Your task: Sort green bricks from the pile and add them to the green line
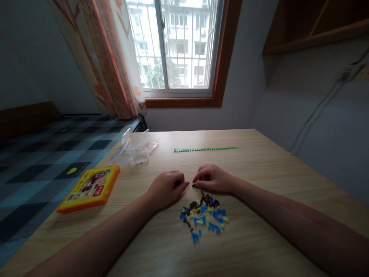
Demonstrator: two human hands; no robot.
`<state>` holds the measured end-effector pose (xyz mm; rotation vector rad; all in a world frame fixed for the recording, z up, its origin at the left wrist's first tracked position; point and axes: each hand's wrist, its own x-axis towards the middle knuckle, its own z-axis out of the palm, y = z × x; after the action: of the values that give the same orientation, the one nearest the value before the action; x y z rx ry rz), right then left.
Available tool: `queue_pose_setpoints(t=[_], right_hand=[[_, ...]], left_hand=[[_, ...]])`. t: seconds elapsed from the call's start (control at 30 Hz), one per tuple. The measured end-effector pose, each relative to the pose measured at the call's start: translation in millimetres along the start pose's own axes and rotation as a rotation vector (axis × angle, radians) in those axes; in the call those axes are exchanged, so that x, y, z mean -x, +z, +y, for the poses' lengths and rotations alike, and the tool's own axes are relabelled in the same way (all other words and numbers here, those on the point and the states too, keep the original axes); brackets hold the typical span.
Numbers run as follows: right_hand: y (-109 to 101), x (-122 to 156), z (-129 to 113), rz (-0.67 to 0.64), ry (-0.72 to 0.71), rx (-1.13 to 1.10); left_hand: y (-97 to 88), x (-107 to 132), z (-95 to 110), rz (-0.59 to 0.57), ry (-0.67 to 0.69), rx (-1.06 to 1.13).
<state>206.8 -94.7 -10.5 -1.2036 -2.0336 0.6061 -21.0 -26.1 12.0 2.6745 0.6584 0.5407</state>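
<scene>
My left hand (168, 187) rests on the wooden table (259, 169) with its fingers curled in, thumb tip pointing right. My right hand (211, 178) lies just beside it, fingers curled and pinched near a tiny dark piece at its fingertips; what it holds is too small to name. Just below both hands lies a small heap of tiny building bricks (203, 213), blue, brown, yellow and pale. Farther back a long thin row of green bricks (205, 149) runs across the table.
An orange flat box (90, 188) lies at the table's left edge. Clear plastic packaging (135, 148) sits behind it. A checked bed (43, 161) stands to the left, a window and curtain behind, a wall on the right.
</scene>
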Motion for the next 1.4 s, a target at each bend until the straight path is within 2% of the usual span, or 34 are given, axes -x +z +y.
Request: queue_pose_setpoints(t=[0.17, 0.47, 0.77, 1.0, 1.4], right_hand=[[1, 2, -1, -0.007, -0.033, 0.053], [5, 2, -5, 0.044, -0.031, 0.11], [8, -2, -3, 0.135, -0.153, 0.252], [8, -3, -4, 0.145, -0.255, 0.288], [13, -2, 3, 0.147, -0.329, 0.355]], left_hand=[[1.6, -1, -3, 0.039, -0.016, 0.0], [2.8, -1, -4, 0.034, -0.021, -0.017], [3.5, -1, -2, 0.019, -0.025, -0.046], [6.6, -2, -5, 0.003, -0.077, -0.067], [7.1, -4, -5, -0.027, -0.032, -0.089]])
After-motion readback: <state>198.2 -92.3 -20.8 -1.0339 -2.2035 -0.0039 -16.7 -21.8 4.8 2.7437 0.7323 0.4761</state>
